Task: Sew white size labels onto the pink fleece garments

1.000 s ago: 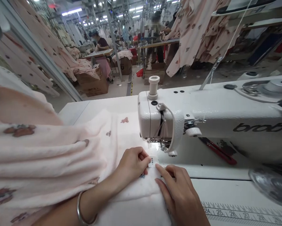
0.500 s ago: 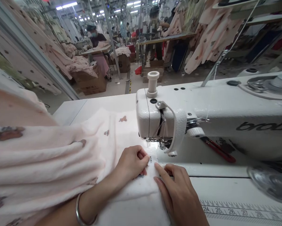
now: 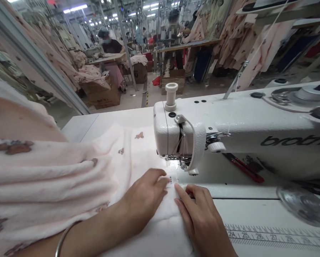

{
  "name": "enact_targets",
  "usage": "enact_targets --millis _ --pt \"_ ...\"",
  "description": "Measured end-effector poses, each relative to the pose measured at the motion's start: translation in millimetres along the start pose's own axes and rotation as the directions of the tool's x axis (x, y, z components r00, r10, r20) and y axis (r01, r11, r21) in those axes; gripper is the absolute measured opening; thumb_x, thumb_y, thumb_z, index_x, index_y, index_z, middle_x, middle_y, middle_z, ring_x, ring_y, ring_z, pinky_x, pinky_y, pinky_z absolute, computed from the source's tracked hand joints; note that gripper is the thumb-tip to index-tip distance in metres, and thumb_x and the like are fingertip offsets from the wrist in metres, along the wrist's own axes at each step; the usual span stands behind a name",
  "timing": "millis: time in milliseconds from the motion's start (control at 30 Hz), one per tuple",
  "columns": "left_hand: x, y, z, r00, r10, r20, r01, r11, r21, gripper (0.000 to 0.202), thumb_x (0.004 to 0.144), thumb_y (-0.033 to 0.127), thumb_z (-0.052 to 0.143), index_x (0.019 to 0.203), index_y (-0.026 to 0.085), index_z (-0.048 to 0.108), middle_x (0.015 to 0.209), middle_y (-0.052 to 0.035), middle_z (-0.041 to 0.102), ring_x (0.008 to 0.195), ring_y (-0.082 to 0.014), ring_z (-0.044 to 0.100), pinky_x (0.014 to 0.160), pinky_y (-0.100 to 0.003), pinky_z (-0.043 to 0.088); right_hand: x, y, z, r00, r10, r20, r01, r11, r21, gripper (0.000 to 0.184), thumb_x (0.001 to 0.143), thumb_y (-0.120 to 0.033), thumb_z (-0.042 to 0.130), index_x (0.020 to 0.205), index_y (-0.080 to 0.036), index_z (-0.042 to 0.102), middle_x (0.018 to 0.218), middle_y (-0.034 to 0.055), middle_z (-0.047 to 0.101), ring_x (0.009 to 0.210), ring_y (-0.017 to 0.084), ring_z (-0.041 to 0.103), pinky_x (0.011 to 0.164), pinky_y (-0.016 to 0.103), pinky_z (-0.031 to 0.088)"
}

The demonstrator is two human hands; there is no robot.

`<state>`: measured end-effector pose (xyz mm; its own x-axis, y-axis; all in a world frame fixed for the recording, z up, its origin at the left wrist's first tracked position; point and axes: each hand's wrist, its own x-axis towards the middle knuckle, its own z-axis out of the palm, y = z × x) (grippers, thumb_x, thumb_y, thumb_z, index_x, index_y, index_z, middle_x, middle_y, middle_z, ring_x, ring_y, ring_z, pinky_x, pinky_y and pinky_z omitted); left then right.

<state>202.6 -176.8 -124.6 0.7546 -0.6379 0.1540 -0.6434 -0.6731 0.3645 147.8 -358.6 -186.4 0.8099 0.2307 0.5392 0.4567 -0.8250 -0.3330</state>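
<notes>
Pale pink plush fabric (image 3: 103,178) with printed bears spreads across the sewing table and under the head of a white sewing machine (image 3: 181,132). A small white label (image 3: 171,180) with dark print lies on the fabric, just in front of the presser foot area. My left hand (image 3: 146,196) rests palm down on the cloth, fingers stretched toward the label. At the cloth's right edge is my right hand (image 3: 199,210), its index finger and thumb apart and touching the fabric, the other fingers bent. The needle tip is hard to make out.
A red-handled cutter (image 3: 245,167) lies under the machine arm. Nearby is a clear round plastic piece (image 3: 301,203), and a printed ruler (image 3: 277,235) runs along the table front. Behind stand cardboard boxes (image 3: 103,96), hanging garments and people at other tables.
My left hand has loosened its bent fingers beside the label and flattened over the cloth, covering a printed figure. My right hand stays almost in place. The view has shifted slightly.
</notes>
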Motion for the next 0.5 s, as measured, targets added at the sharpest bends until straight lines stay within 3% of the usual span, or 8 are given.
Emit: enact_targets --millis 67,133,233,500 --pt "-8.1 -3.1 0.8 0.967 0.252 0.021 -0.253 0.963 0.088 0.031 0.093 0.015 0.042 0.121 0.005 0.052 0.127 -0.0176 0.055 0.124 -0.0263 0.05 0.101 -0.038 0.048 0.7 0.3 0.7 1.0 -0.007 -0.006 0.007 1.0 -0.006 0.031 0.09 -0.015 0.051 0.12 -0.006 0.056 0.097 0.0126 0.049 0.089 0.022 0.046 0.072 0.036 0.046" --pt "-13.3 -7.3 4.6 0.929 0.36 0.084 -0.369 0.917 0.154 0.039 0.095 0.016 0.041 0.13 0.0 0.044 0.135 -0.0198 0.049 0.133 -0.0272 0.039 0.108 -0.037 0.042 1.1 0.3 1.1 1.0 -0.011 0.001 0.011 1.0 -0.008 0.032 0.09 -0.014 0.052 0.12 -0.005 0.056 0.097 0.0129 0.049 0.089 0.022 0.046 0.073 0.036 0.046" --pt "-16.6 -12.5 9.8 0.922 0.358 0.149 -0.382 0.904 0.194 0.041 0.095 0.015 0.039 0.132 -0.002 0.04 0.14 -0.0213 0.044 0.134 -0.0276 0.037 0.108 -0.037 0.042 1.8 -0.5 0.4 1.0 -0.021 -0.015 0.021 1.0 -0.001 0.03 0.09 -0.013 0.051 0.118 -0.004 0.057 0.096 0.0132 0.049 0.088 0.022 0.046 0.072 0.036 0.047" --pt "-17.9 -14.5 9.8 0.93 0.337 0.145 -0.361 0.913 0.189 0.042 0.093 0.017 0.043 0.132 0.0 0.043 0.141 -0.0216 0.041 0.135 -0.0283 0.035 0.108 -0.04 0.041 3.4 -1.1 -3.0 0.999 -0.046 -0.029 0.046 0.999 0.008 0.032 0.09 -0.012 0.05 0.12 -0.004 0.056 0.095 0.0133 0.049 0.086 0.021 0.045 0.069 0.035 0.047"
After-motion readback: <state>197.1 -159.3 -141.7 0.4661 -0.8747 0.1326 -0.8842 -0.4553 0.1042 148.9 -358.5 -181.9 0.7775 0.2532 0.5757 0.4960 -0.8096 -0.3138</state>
